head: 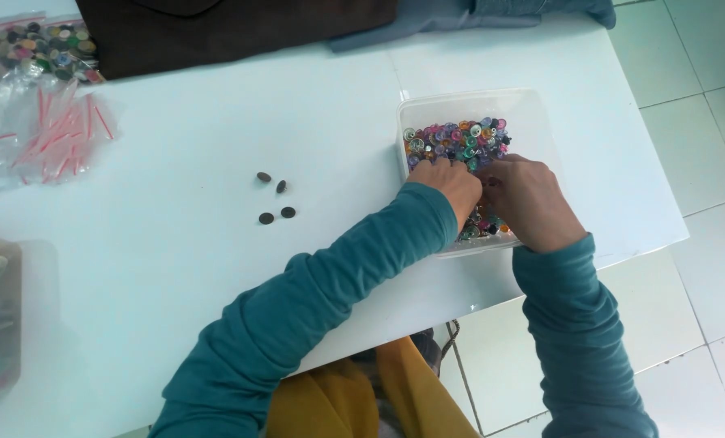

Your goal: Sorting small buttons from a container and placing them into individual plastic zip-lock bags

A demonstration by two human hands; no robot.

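At the far left lie clear zip bags point(50, 134) with red strips, and four dark buttons point(275, 198) sit loose on the white table point(176, 268). Right of them, the left hand point(453, 185) reaches into a clear plastic tub point(533, 109), fingers curled down among the mixed coloured buttons point(457, 139). The right hand point(531, 201) is just beside it, almost touching, fingers likewise bent into the heap. Whether either hand pinches a button is hidden. The tub stands near the table's right edge.
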